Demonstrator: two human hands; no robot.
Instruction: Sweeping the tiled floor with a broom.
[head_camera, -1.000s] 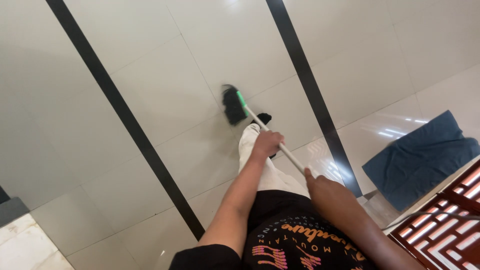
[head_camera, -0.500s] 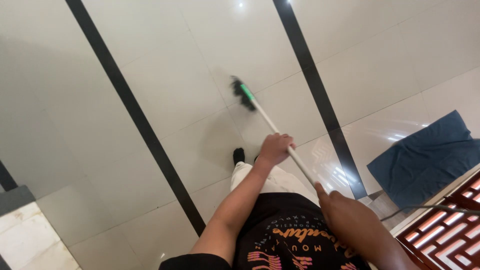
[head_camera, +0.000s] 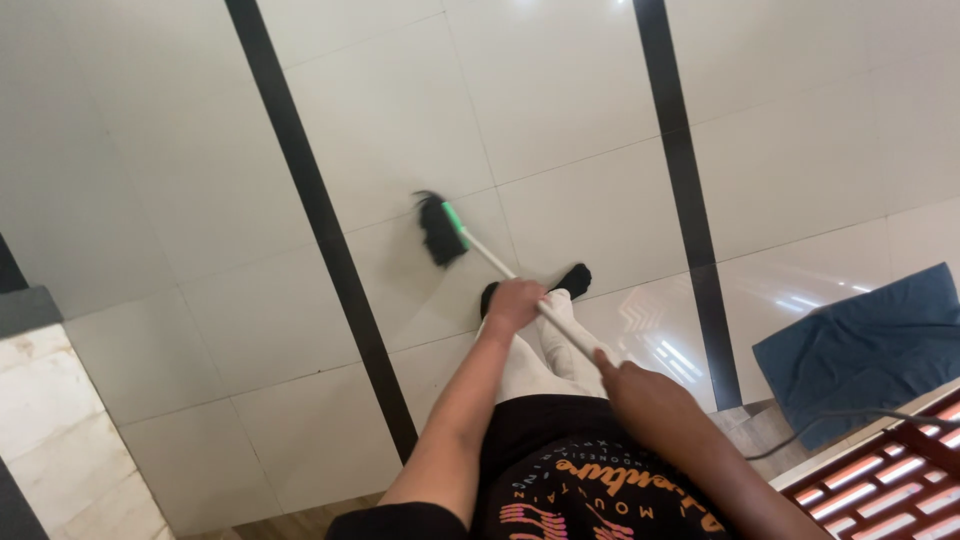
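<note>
Gripping a white-handled broom (head_camera: 500, 265) with black bristles and green collar, both hands' fingers (head_camera: 515, 300) clamped around it.

The broom (head_camera: 500, 262) head now sits left of both black-socked feet (head_camera: 574, 278), closer to the left dark floor stripe (head_camera: 330, 260) than a second ago. The left hand (head_camera: 514, 303) sits farther left on the handle.
</note>
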